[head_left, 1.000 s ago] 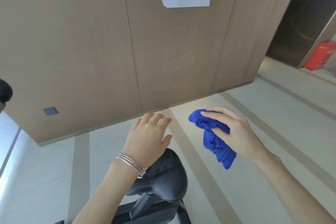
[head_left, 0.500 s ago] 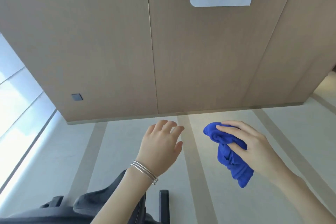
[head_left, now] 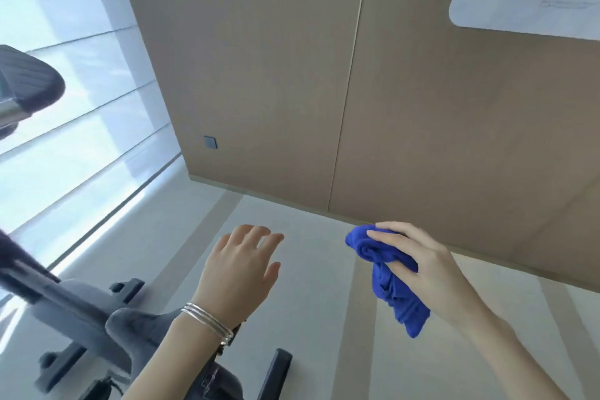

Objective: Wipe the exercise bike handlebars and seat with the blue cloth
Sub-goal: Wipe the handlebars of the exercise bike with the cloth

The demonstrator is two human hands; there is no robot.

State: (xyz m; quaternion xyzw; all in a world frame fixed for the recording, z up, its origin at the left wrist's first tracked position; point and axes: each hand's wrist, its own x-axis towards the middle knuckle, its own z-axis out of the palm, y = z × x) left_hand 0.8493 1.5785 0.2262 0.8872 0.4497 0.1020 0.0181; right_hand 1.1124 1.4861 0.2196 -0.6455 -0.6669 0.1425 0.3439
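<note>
Blue cloth [head_left: 388, 282] bunched in gripping right hand [head_left: 418, 266]; left hand [head_left: 240, 273] spread, holding nothing.

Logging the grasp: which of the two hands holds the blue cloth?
The right hand grips the bunched blue cloth; the left hand, wearing silver bangles at the wrist, is open and empty.
</note>
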